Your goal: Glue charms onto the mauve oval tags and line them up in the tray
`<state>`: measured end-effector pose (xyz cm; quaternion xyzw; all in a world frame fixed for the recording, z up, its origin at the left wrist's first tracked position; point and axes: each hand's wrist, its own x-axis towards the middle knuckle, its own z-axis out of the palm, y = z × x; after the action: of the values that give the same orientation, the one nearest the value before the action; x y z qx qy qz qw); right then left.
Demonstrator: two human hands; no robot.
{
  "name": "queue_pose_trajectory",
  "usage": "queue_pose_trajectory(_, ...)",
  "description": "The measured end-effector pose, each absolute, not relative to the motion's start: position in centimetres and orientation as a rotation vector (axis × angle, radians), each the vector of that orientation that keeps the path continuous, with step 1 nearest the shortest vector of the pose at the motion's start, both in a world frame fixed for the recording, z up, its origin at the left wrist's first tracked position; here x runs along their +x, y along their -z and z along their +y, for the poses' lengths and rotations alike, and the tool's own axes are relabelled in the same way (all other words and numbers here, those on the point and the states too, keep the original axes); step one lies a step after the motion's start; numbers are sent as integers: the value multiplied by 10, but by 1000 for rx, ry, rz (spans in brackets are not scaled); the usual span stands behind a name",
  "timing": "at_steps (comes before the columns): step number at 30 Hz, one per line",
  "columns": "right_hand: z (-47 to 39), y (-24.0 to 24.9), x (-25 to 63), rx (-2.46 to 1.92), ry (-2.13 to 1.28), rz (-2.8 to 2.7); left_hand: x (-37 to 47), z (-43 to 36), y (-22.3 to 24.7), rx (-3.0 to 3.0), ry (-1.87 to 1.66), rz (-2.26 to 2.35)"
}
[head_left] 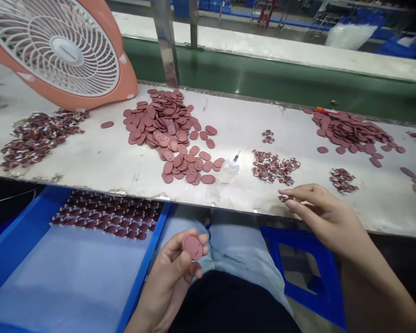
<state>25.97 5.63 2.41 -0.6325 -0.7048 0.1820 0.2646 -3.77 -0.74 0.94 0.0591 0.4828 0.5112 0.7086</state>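
My left hand (pixel 175 266) is closed around a flat reddish-brown oval piece (pixel 192 247) with small holes, held above my lap. At the table's front edge my right hand (pixel 321 210) pinches a small dark-red and white figure piece (pixel 284 198) between thumb and fingertips. Just beyond it lies a cluster of similar small figure pieces (pixel 273 167). A squat clear bottle with a needle tip (pixel 229 170) stands left of that cluster. Further left spreads a large heap of oval pieces (pixel 159 120).
An orange fan (pixel 125 76) stands at the back left, behind a pile of figure pieces (pixel 41 138). More ovals (pixel 350 132) heap at the right. A blue tray (pixel 149 249) below the table's left edge holds rows of assembled pieces (pixel 107 212). A metal post (pixel 166 46) rises behind.
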Motion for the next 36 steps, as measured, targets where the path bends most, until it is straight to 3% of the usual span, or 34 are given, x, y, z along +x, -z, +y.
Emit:
queue_pose_trajectory(5, 39, -42, 199, -1180, -1388, -1561, -43, -11, -5, 160, -1010, 860)
queue_pose_trajectory(8, 35, -50, 166, -1044, -1623, -1501, -44, -14, -5, 158, -975, 801)
queue_pose_trajectory(14, 40, -57, 143, -1053, -1365, -1907, -45, -14, -6, 187, -976, 777)
queue_pose_trajectory(36, 49, -60, 141, -888, -1269, -2201, -47, -18, 4, 143, -926, 743)
